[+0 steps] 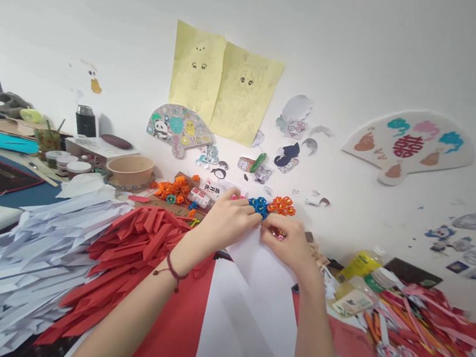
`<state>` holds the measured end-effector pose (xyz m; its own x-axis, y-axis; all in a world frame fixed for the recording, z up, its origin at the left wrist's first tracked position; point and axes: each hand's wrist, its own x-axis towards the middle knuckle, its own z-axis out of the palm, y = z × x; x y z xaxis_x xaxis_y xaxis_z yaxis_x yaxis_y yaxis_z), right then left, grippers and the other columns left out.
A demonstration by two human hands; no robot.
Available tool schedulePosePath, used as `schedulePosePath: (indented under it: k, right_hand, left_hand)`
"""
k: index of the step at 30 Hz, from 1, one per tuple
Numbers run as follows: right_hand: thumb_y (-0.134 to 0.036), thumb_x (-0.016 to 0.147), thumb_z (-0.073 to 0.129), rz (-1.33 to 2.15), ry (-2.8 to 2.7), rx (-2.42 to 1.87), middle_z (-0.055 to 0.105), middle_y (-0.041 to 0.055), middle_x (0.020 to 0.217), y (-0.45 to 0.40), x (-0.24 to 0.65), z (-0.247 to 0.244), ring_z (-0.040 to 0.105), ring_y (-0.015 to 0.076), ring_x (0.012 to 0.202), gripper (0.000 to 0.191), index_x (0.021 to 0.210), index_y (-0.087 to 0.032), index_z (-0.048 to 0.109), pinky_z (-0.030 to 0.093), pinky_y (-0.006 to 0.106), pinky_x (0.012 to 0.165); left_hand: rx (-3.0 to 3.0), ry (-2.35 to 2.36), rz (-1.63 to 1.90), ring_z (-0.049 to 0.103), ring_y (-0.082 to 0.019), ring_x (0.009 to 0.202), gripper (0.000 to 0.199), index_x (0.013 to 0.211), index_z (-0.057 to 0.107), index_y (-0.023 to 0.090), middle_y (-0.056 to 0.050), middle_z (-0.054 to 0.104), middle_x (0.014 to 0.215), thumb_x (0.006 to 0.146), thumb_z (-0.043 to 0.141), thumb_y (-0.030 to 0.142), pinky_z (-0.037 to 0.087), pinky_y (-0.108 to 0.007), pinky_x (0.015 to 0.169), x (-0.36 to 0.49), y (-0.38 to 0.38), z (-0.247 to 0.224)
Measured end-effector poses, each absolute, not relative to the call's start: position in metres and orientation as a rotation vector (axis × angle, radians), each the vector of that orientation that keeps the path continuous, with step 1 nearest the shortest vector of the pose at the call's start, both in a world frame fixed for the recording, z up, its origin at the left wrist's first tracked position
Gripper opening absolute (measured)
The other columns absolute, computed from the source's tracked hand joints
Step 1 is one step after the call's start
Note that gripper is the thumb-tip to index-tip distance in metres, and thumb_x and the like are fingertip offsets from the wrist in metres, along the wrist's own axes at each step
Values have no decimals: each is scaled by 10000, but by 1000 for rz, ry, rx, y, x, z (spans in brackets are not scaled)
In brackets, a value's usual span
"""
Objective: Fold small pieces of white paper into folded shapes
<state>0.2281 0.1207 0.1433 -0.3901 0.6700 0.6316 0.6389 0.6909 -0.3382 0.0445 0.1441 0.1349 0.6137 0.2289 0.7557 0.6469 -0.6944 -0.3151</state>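
Note:
Both hands are raised close together above the middle of the table. My left hand (232,216), with a dark red cord bracelet at the wrist, has its fingers closed on the top of a white paper sheet (253,305). Beside it, my right hand (285,238) pinches the same sheet near its upper edge. The white paper hangs down from the fingers over a red sheet (174,317). Behind the fingertips show blue flowers (259,206) and orange flowers (282,206).
White folded strips (30,267) and red strips (135,247) are heaped at the left. A wooden bowl (130,170) and small jars (77,168) stand behind. Bottles (354,298) and coloured ribbons (454,339) lie at the right. Drawings hang on the wall.

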Motion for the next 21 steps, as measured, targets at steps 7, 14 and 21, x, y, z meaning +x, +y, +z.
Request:
schedulePosePath:
  k: [7, 14, 21]
  right_hand:
    - [-100, 709, 491, 52, -2097, -975, 520, -15, 614, 117, 228, 145, 478, 133, 593, 143, 604, -195, 507, 365, 250, 579]
    - [-97, 709, 491, 32, -2091, -986, 496, -21, 602, 119, 228, 143, 445, 122, 574, 148, 598, -195, 491, 344, 248, 561]
    - [-90, 713, 497, 24, -2103, -996, 526, -18, 625, 121, 228, 142, 473, 126, 600, 152, 600, -191, 488, 354, 249, 589]
  left_hand:
    - [-2183, -726, -993, 520, -137, 675, 266, 751, 609, 195, 8, 618, 651, 875, 426, 47, 317, -386, 847, 34, 145, 140]
    - [-2096, -779, -997, 515, -130, 672, 277, 731, 610, 199, 16, 609, 632, 866, 428, 40, 313, -393, 875, 24, 147, 143]
    - [-2002, -808, -1044, 506, -129, 656, 297, 720, 621, 211, 25, 605, 606, 859, 429, 32, 309, -405, 900, 11, 150, 146]
